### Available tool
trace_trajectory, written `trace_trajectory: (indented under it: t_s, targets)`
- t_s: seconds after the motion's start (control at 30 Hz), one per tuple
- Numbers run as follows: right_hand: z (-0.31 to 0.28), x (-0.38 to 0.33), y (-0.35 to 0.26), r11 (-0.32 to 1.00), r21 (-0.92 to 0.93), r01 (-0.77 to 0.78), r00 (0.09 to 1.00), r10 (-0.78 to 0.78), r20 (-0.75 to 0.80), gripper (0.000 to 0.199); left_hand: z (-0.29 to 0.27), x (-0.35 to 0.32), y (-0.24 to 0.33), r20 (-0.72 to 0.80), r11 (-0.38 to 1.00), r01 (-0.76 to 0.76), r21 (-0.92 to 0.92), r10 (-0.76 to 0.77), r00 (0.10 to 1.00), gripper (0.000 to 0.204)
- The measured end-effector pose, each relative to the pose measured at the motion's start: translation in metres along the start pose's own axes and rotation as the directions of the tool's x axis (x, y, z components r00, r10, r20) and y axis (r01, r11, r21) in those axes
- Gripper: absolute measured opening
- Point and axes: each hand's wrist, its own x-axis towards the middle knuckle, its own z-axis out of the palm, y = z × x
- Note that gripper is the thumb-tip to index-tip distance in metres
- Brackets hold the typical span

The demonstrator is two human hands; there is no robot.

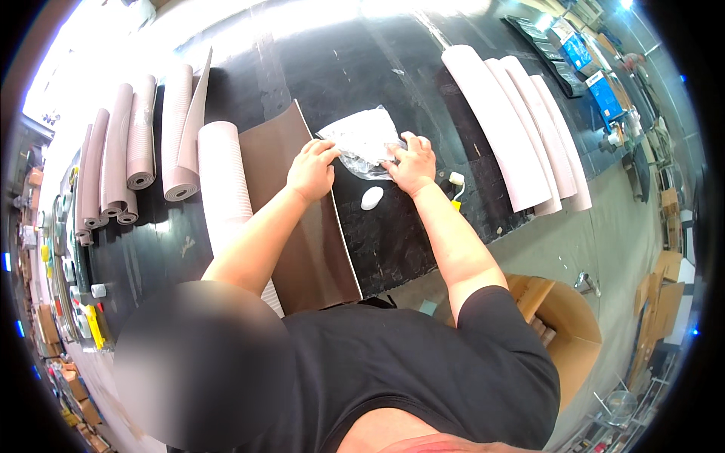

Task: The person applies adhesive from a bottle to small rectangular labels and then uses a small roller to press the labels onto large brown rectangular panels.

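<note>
A clear plastic bag [362,140] with something white in it lies crumpled on the black table in front of me. My left hand [310,171] has its fingers curled at the bag's left edge, above a partly unrolled brown sheet [302,226]. On the opposite side, my right hand [413,162] pinches the bag's right edge between thumb and fingers. A white oval object [371,198] rests on the table just below the bag. Close to my right wrist lies a small roller [456,180] with a white head and yellow handle, partly hidden by the forearm.
The sheet's pale roll [220,174] lies under my left forearm. Several rolled brownish mats [141,136] line the table's left side, and several pale rolls [491,128] lie at its right. An open cardboard box [578,332] stands on the floor beyond the near right edge.
</note>
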Motion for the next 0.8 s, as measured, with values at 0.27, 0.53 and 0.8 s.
trace_trajectory:
  t_s: [0.27,0.53,0.8]
  targets:
    - [0.025,0.008,0.033,0.987,0.110,0.120,0.982,-0.102,-0.156,0.006,0.025,0.031,0.004,0.262,0.971,0.161,0.178,-0.204,0.943,0.059]
    - [-0.012,0.039,0.069,1.000,0.023,0.001,0.987,0.003,-0.161,0.006,0.059,0.084,-0.005,0.284,1.000,-0.010,-0.026,0.017,0.959,0.065]
    - [-0.036,0.033,0.124,0.912,0.382,-0.150,0.984,0.100,0.146,0.017,0.040,0.094,-0.003,0.230,0.965,0.012,-0.260,0.050,0.972,0.046]
